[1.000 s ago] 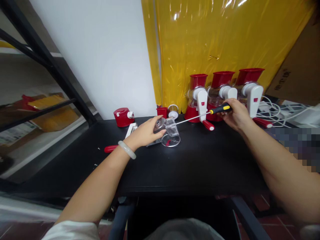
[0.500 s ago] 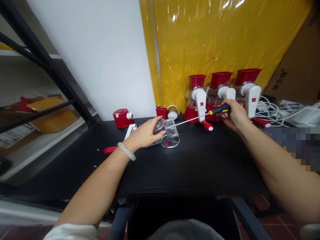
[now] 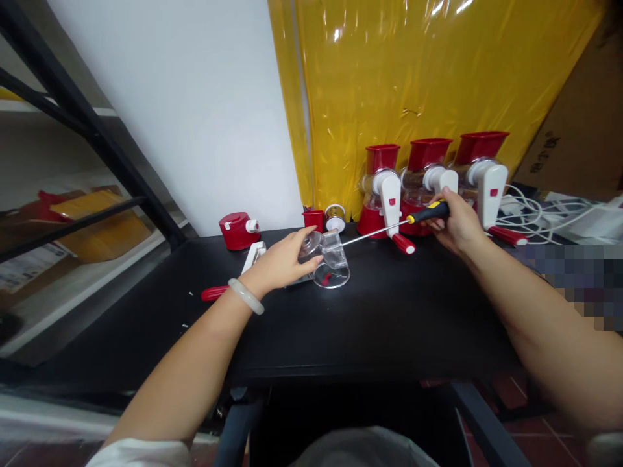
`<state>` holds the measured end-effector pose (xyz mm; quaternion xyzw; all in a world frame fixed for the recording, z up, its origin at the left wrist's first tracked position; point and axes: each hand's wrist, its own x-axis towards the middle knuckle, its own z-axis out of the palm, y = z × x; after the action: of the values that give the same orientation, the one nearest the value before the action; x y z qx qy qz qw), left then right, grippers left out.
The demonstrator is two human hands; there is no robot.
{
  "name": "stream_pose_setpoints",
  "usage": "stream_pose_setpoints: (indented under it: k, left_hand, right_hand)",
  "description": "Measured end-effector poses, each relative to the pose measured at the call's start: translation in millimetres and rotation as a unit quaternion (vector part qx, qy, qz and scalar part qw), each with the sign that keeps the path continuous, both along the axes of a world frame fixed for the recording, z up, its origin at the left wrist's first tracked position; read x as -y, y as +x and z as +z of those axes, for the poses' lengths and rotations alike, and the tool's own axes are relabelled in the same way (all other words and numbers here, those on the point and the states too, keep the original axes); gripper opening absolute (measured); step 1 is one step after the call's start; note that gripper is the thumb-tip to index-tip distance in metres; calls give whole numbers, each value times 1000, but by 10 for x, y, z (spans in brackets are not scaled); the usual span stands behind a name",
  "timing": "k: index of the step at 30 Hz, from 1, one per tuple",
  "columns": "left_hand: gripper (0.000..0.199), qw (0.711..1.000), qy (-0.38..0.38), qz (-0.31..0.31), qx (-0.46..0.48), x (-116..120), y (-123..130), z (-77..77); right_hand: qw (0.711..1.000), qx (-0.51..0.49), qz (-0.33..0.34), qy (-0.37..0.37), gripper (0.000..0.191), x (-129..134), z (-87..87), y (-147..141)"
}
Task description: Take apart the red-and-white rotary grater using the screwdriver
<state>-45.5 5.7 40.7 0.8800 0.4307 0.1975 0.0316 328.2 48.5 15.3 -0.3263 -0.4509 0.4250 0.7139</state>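
My left hand (image 3: 287, 259) is closed around a clear plastic grater body (image 3: 333, 256), which lies on its side on the black table. In my right hand (image 3: 455, 220) is a screwdriver (image 3: 427, 213) with a black and yellow handle. Its long shaft points left and its tip reaches the clear body; the exact contact point is too small to make out. By my left wrist lies a white crank handle with a red grip (image 3: 215, 294). A red base part (image 3: 238, 231) with a white knob stands behind my left hand.
Three red grater machines (image 3: 383, 188) with white cranks stand along the back right. A small red hopper (image 3: 313, 219) and a grater drum (image 3: 335, 218) sit behind the clear body. White cables (image 3: 535, 214) lie at the far right. A shelf (image 3: 73, 285) is on the left.
Almost nothing differs. The fingers of my right hand have shifted slightly on the screwdriver handle, while my left hand and the clear body stay in place.
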Motion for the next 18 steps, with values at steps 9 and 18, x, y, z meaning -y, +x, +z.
stream_pose_setpoints:
  k: [9,18]
  left_hand:
    - [74,1000,-1,1,-3,10,1,8]
    - [74,1000,-5,1,-2,5,-10,7]
  right_hand:
    - [996,-80,31,-12,8,97,85,-36]
    - [999,-11,21,-26,22,81,43,-33]
